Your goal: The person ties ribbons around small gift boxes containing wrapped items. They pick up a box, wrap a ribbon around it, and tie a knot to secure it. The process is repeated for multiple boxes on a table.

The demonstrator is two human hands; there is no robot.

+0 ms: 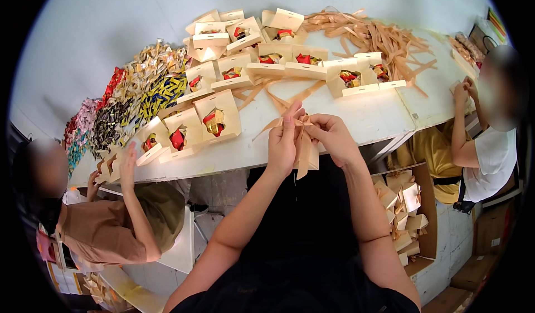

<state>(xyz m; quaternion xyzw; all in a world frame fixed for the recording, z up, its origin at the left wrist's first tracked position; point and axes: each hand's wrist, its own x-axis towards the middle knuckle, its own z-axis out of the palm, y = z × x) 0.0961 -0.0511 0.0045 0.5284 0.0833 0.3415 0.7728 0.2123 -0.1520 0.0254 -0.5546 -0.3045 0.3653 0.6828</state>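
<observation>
At the table's front edge, my left hand (284,144) grips a small cream gift box (313,162) and the peach satin ribbon (304,148) around it. My right hand (337,139) pinches the ribbon between thumb and fingers at the box's top. One ribbon tail hangs down the front of the box, and another sticks out to the left past my left hand. My fingers hide most of the knot area and much of the box. Just beyond, loose ribbons (288,98) lie on the white table (368,114).
Open cream boxes (217,116) with wrapped sweets stand left and ahead. Piles of sweets (163,96) lie far left, a ribbon heap (368,33) at back right. A carton (427,221) of ribboned boxes stands below right. Co-workers sit left (100,233) and right (493,158).
</observation>
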